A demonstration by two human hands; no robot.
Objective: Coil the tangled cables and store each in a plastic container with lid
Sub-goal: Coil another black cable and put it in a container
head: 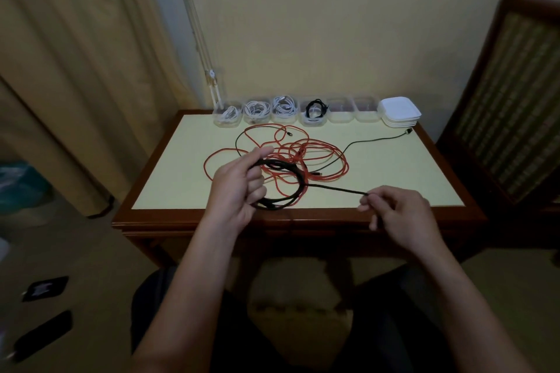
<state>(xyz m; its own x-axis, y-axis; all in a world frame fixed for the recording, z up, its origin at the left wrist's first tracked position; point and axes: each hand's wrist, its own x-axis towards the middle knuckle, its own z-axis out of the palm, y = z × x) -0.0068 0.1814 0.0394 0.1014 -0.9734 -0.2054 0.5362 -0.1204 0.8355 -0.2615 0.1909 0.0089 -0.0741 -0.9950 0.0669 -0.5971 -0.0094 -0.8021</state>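
My left hand (239,185) grips a coil of black cable (298,183) above the near part of the table. A straight run of that cable stretches right to my right hand (397,212), which pinches it between thumb and fingers. Behind the coil a tangle of red cable (321,157) lies on the tabletop, mixed with a thin dark cable (372,140) whose plug end points to the back right. Along the back edge stands a row of clear plastic containers (341,113); the left ones hold coiled white cables (257,109), and one holds a black cable (316,107).
A stack of white lids (398,110) sits at the back right of the pale table (169,172) with a dark wooden rim. A wooden chair (509,106) stands right of it, a curtain (75,70) to the left. Dark objects lie on the floor at lower left.
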